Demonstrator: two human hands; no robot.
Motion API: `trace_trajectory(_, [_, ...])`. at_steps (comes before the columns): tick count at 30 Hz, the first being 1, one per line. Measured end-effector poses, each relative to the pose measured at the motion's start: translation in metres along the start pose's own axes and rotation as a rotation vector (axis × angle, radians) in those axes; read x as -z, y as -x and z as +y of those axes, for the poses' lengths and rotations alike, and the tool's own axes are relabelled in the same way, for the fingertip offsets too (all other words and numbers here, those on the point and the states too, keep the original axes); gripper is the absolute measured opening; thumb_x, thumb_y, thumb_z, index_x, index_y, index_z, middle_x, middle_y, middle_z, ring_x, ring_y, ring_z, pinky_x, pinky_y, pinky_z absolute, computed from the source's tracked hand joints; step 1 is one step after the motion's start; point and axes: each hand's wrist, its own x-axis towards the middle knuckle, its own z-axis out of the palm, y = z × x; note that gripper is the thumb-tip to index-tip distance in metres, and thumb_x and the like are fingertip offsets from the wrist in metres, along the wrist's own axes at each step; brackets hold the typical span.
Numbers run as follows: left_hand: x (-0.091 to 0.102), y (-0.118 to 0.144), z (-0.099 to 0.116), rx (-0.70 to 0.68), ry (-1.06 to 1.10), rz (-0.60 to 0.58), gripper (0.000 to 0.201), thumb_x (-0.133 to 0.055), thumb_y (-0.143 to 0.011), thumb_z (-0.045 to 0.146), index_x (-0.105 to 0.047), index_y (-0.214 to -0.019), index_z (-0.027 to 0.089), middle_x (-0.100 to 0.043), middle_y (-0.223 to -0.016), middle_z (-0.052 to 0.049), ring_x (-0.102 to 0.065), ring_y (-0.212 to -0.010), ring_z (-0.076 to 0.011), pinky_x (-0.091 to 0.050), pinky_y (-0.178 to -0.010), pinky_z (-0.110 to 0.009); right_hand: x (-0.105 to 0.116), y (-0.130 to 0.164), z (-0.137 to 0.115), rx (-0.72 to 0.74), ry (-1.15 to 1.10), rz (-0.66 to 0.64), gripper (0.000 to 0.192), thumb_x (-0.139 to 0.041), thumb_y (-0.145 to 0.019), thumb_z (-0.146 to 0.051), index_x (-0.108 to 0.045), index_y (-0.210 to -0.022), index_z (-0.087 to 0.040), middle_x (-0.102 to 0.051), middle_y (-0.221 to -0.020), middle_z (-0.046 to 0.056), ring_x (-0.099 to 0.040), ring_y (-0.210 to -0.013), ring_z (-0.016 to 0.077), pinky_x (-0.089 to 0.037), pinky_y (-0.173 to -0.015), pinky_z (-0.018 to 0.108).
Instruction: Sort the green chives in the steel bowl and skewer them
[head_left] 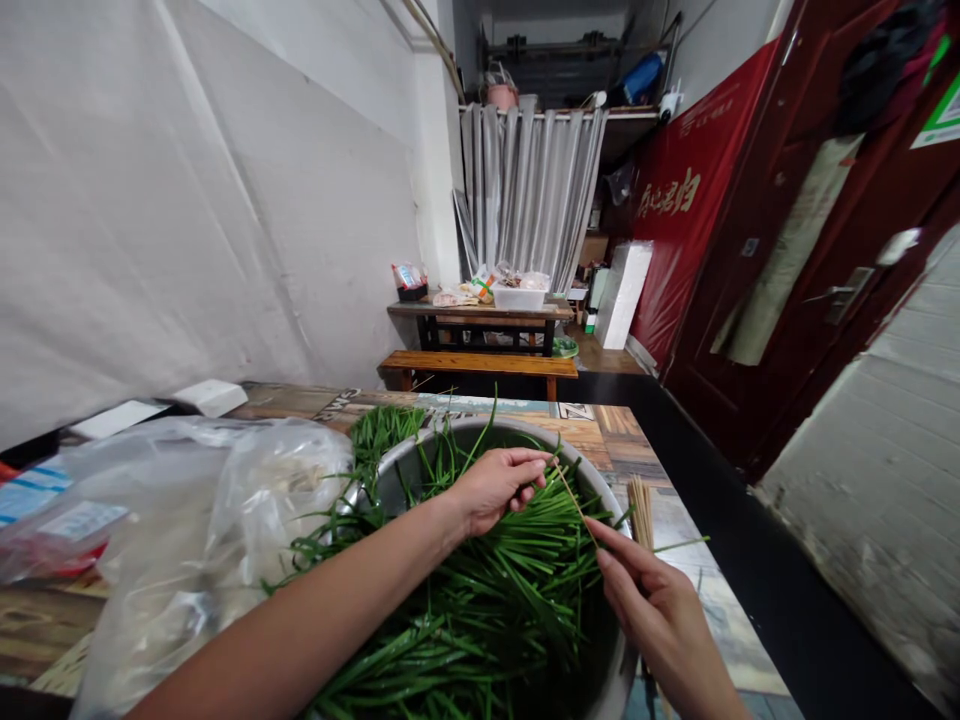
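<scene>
A large metal basin (619, 655) full of long green garlic chives (480, 640) stands on the table in front of me. Over it, a thin bamboo skewer (574, 503) slants between my two hands. My right hand (660, 600) pinches the skewer's lower end between thumb and fingers. At the upper end, the closed fingertips of my left hand (504, 487) meet its tip; whether they also hold a chive stem, I cannot tell. Beside the basin on the right lies a bundle of bamboo skewers (641, 512). More cut chives (386, 430) are heaped beyond the left rim.
Clear plastic bags (225, 510) cover the table's left side, near white foam pieces (210, 397). The patterned tabletop (622, 440) ends in an edge to the right. Farther off are a wooden bench (480, 364), a table with a white tub (519, 297), and a dark red door (810, 260).
</scene>
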Motion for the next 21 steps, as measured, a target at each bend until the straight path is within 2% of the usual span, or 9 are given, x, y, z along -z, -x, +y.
trace_trajectory(10, [0.0022, -0.0030, -0.0028, -0.013, 0.008, -0.038, 0.036, -0.065, -0.065, 0.033, -0.060, -0.093, 0.011, -0.048, -0.062, 0.004, -0.028, -0.041, -0.0002, -0.010, -0.041, -0.020, 0.0028, -0.0019, 0.0044, -0.040, -0.048, -0.048, 0.043, -0.056, -0.078, -0.040, -0.062, -0.114, -0.017, -0.050, -0.048, -0.003, -0.039, -0.040, 0.0082, -0.037, -0.039, 0.018])
trace_trajectory(17, [0.0056, -0.0041, -0.0056, -0.022, -0.002, -0.025, 0.043, -0.071, -0.058, 0.035, -0.063, -0.092, 0.010, -0.049, -0.061, 0.004, -0.026, -0.042, -0.0005, -0.010, -0.043, -0.021, 0.0039, 0.0002, 0.0064, -0.088, -0.134, -0.081, 0.040, -0.058, -0.078, -0.039, -0.062, -0.111, -0.018, -0.057, -0.066, 0.000, -0.038, -0.045, 0.0058, -0.036, -0.042, 0.017])
trace_trajectory(19, [0.0068, -0.0026, -0.0034, 0.011, 0.008, -0.066, 0.041, -0.071, -0.058, 0.036, -0.064, -0.090, 0.011, -0.049, -0.061, 0.004, -0.026, -0.042, -0.0007, -0.010, -0.043, -0.021, 0.0032, 0.0033, 0.0049, -0.090, -0.153, -0.059, 0.042, -0.059, -0.077, -0.041, -0.062, -0.111, -0.017, -0.055, -0.063, 0.000, -0.038, -0.045, 0.0062, -0.035, -0.041, 0.017])
trace_trajectory(21, [0.0055, 0.0016, -0.0008, 0.059, 0.020, -0.157, 0.037, -0.072, -0.058, 0.036, -0.065, -0.086, 0.012, -0.050, -0.062, 0.004, -0.027, -0.042, -0.0007, -0.011, -0.043, -0.021, 0.0014, 0.0073, 0.0026, -0.080, -0.166, -0.019, 0.044, -0.059, -0.076, -0.043, -0.060, -0.111, -0.016, -0.051, -0.057, -0.002, -0.038, -0.043, 0.0062, -0.033, -0.039, 0.016])
